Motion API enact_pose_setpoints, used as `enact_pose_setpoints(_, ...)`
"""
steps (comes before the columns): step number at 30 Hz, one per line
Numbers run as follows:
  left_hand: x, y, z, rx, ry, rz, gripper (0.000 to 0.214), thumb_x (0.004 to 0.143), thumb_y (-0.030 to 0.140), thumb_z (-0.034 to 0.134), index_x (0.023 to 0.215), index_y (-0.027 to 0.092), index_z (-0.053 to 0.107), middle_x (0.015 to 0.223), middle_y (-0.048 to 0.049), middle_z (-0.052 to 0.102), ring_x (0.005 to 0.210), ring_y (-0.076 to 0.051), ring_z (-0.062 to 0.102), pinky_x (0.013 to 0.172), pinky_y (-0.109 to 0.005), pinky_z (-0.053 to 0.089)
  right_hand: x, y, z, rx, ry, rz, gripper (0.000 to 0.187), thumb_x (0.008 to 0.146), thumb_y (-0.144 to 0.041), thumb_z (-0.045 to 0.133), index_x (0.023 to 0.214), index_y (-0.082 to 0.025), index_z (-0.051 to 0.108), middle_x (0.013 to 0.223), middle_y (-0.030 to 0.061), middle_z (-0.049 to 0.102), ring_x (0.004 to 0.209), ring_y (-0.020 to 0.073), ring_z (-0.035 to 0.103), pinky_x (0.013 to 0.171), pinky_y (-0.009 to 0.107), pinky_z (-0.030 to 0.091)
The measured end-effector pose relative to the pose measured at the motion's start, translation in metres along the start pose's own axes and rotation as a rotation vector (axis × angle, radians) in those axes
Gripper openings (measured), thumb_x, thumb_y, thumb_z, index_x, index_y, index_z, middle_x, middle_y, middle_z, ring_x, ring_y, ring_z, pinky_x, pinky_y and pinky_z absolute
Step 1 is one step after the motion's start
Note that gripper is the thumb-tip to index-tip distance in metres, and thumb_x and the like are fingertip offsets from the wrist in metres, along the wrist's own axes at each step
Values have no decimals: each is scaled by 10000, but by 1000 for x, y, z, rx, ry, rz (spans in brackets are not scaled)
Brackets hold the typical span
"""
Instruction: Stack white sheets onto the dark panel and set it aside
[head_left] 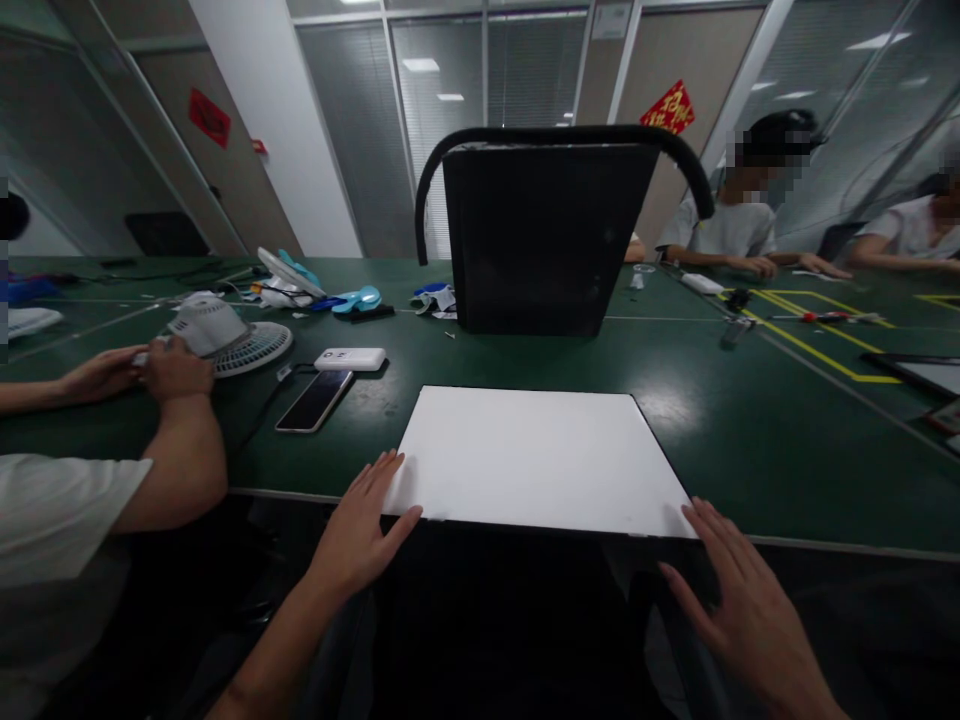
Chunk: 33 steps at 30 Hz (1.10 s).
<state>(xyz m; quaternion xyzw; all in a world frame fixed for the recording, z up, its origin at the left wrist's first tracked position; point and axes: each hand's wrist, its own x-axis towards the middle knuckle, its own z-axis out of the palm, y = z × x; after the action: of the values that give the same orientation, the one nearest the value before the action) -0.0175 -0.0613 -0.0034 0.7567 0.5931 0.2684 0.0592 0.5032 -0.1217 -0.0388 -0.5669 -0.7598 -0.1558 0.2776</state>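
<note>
A flat white board with a thin dark edge lies on the green table in front of me, its near side along the table's front edge. At its near left corner is my left hand, fingers stretched out and thumb apart, touching the board's side. My right hand is by the near right corner, its fingertips at the edge and the thumb spread away. Neither hand grasps anything. Beyond the board stands a large black panel with a black curved tube arching over it.
Left of the board lie a phone and a white power bank with a cable. A neighbour's hands are at a grey fan. Two people sit at the far right, near a red screwdriver and yellow tape lines.
</note>
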Motion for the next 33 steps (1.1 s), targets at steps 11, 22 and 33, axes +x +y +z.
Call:
enact_pose_setpoints(11,-96,36,14,-1027,268,-517,721,909,563,759,1563,312,586,1669,-94,550,1573,-399,458,1323,-610,326,-46,-34,-24,-38,124,98,783,1041,-423,653,1724,-291,292,1693,179,379,1542,474,384,1207,745,415)
enact_pose_setpoints(22,-99,82,28,-1801,95,-925,371,861,472,753,1172,280,814,1124,-74,854,1082,-350,793,1047,-616,613,-4,-70,-26,-126,-66,-255,732,1031,-178,517,1714,-327,300,1689,101,404,1600,337,326,1344,691,176)
enact_pose_setpoints(33,-81,89,26,-1692,52,-963,435,708,286,928,1123,250,802,987,-48,857,1049,-330,804,1065,-599,607,28,-99,-15,-162,-154,-460,843,904,69,370,1699,-208,317,1728,98,333,1594,302,342,1246,533,492)
